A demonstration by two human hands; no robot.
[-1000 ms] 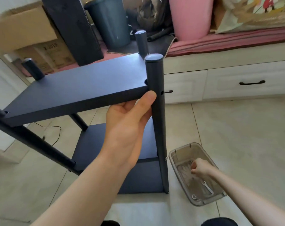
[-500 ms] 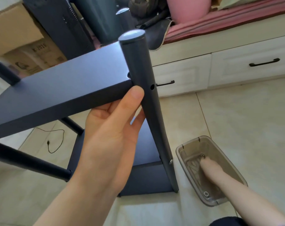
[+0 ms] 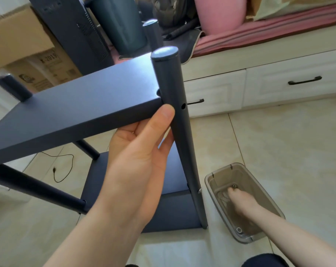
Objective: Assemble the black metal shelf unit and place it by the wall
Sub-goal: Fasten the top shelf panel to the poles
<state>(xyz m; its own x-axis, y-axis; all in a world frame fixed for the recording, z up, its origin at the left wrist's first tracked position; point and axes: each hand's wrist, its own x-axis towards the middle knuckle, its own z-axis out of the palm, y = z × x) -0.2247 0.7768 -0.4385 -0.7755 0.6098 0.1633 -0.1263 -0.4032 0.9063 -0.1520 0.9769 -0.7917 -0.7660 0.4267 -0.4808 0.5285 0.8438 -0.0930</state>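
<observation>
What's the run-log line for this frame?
left hand: holds upper shelf at post | right hand: inside parts bin | post hole: empty

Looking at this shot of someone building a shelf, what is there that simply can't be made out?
All from the head view:
- What the right hand is picking: its fingers are deep in the plastic bin, blurred.
- The left hand fingers: hidden under the upper shelf.
- Whether the hole in the front post holds a screw: too dark and small.
- The shelf's left end: cut off by the frame edge.
- The cardboard box print: blurred.
</observation>
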